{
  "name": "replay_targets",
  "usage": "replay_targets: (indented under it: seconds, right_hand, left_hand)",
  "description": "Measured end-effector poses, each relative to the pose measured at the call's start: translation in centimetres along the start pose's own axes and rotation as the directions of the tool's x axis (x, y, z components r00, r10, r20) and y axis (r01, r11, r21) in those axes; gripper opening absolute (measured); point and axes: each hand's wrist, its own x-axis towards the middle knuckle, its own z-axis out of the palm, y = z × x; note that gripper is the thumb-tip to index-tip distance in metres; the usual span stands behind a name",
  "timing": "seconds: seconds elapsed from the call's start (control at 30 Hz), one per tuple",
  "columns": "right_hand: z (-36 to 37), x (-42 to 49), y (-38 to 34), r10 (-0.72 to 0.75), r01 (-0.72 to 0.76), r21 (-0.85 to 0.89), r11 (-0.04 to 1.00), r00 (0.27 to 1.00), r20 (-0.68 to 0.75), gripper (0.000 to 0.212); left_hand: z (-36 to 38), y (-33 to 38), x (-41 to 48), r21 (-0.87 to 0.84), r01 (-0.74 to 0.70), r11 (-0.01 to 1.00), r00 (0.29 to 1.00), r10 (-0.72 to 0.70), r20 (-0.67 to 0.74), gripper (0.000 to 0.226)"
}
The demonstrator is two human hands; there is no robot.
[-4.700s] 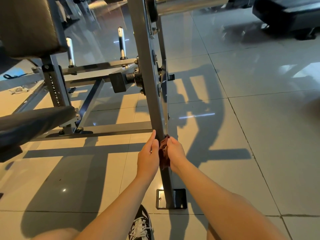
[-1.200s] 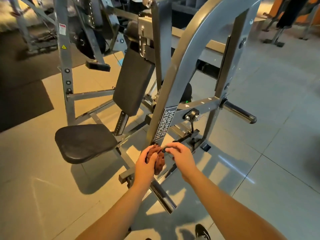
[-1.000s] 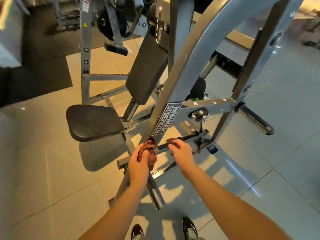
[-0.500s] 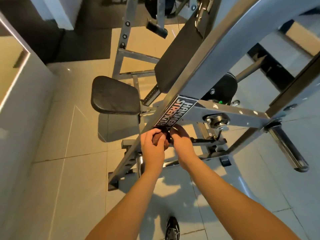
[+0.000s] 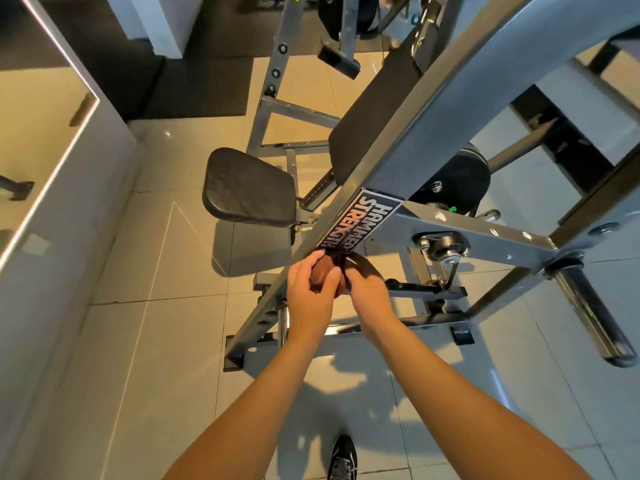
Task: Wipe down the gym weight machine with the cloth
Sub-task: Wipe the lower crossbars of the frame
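Brown cloth — one, two hands gripping — left hand, right hand

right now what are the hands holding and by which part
The brown cloth: left hand grips the bunched wad, right hand seems to pinch its right edge, under the frame label.

Two forearms entered from the lower edge of the frame and ran up toward its middle: the left forearm from the bottom centre-left, the right forearm from the bottom right. Both were bare along their whole visible length. The left hand and the right hand, just below the centre, were bare too. At the bottom centre, between the forearms, one shoe showed: a black trainer with white laces and white side markings, cut off by the lower edge.
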Motion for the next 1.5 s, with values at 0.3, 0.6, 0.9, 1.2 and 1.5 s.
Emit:
replay_targets:
  seconds: [0.3,0.6,0.9,1.2,1.5]
  right_hand:
    - [0.7,0.3,0.8,0.045,-0.042,-0.078,0.996,0.998,0.041,0.022]
    - [0.4,-0.3,0.4,-0.071,0.071,-0.007,0.997,0.997,0.007,0.027]
    - [0.2,0.5,0.7,0.045,-0.044,-0.044,0.998,0.999,0.029,0.014]
    - [-0.2,0.4,0.8,-0.026,0.027,0.027,0.999,0.999,-0.028,0.022]
    - [0.7,-0.9,3.0,0.002,-0.002,0.004,1.0,0.999,0.051,0.012]
  left_hand:
    - [0.2,-1.5,1.0,-0.008,0.035,0.999,0.993,-0.036,-0.111,0.042]
    - [0.0,0.7,1.4,0.006,-0.051,0.999,0.996,0.051,-0.078,0.021]
    - [0.1,-2.2,1.2,0.007,0.206,0.979,0.972,-0.203,-0.116,0.031]
    - [1.2,0.1,2.0,-0.019,0.111,0.994,0.992,-0.112,-0.056,0.021]
    - [-2.0,-0.9,1.7,-0.028,0.25,0.968,0.968,-0.249,0.034,0.013]
